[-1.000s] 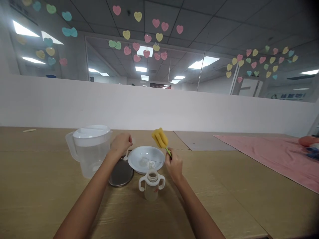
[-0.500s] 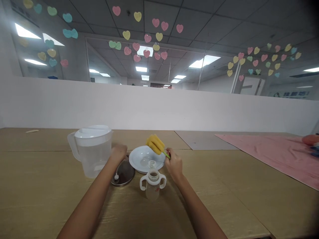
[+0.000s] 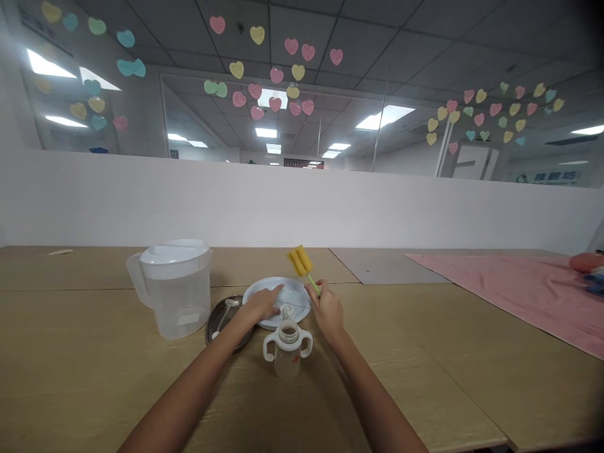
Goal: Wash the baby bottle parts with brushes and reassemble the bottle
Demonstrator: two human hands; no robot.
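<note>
the sponge [image 3: 304, 258] looks matt, the bowl [image 3: 296, 293] glossy, the tray [image 3: 214, 316] shiny metal, the pitcher [image 3: 177, 299] smooth plastic.

Ceiling lights [image 3: 384, 117] are glaring white across the upper frame, while the ceiling [image 3: 425, 53] is looking dim grey. Soft shadow is darkening the table [image 3: 434, 390] below the bottle [image 3: 287, 363], bottom centre. Blackness is swallowing the upper right corner, wide-angle distortion is stretching the sides, and the sign [image 3: 557, 177] at right is blurring.

Bottle [image 3: 287, 363] before bowl [image 3: 298, 294], tray [image 3: 216, 314] left of bowl, pitcher [image 3: 175, 299] farther left
</note>
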